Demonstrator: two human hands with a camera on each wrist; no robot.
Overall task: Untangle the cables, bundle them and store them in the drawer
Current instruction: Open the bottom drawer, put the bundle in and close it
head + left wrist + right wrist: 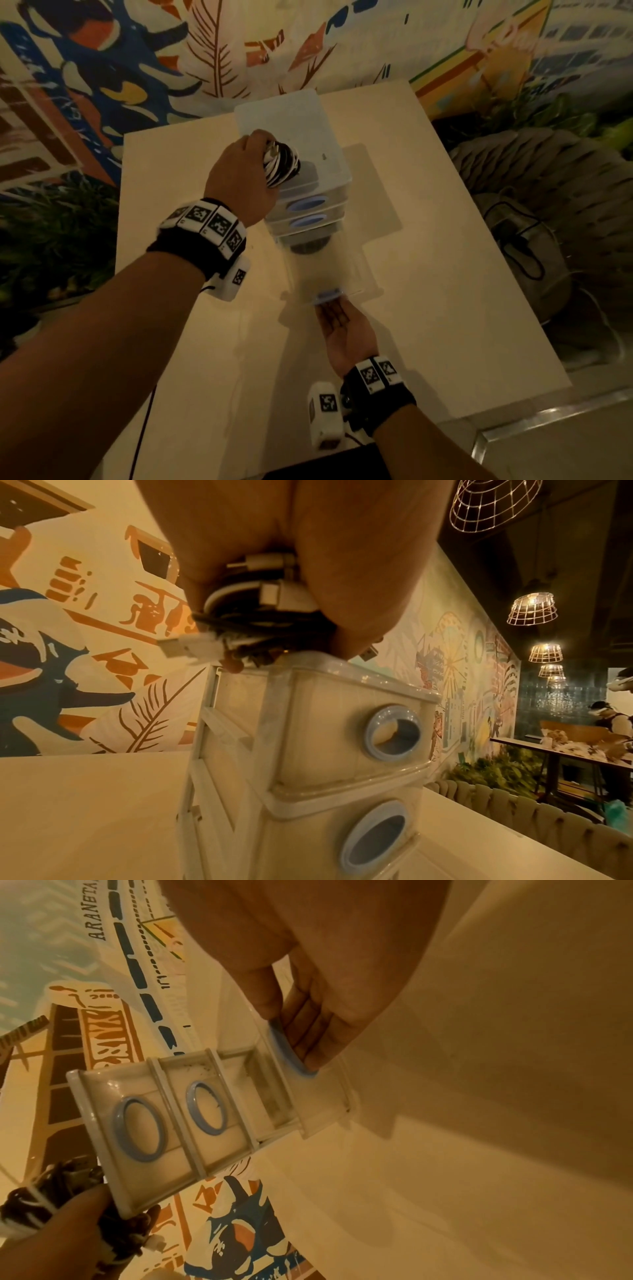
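Note:
A coiled bundle of black and white cables (284, 162) rests on the top of a small translucent drawer unit (301, 116), and my left hand (267, 161) grips it from the left. In the left wrist view the bundle (246, 615) sits between thumb and fingers, with plugs sticking out, right above the unit (325, 696). The bottom drawer (329, 274) is pulled out toward me and looks bare inside. My right hand (330, 308), palm up, hooks its fingers (308, 1042) into the drawer's blue ring handle (287, 1053).
The two upper drawers (305, 205) are closed. The unit stands at the back of a cream table (428, 274) against a painted wall. A grey padded seat with a loose black cable (524, 246) lies to the right. A person (613, 718) is at a far table.

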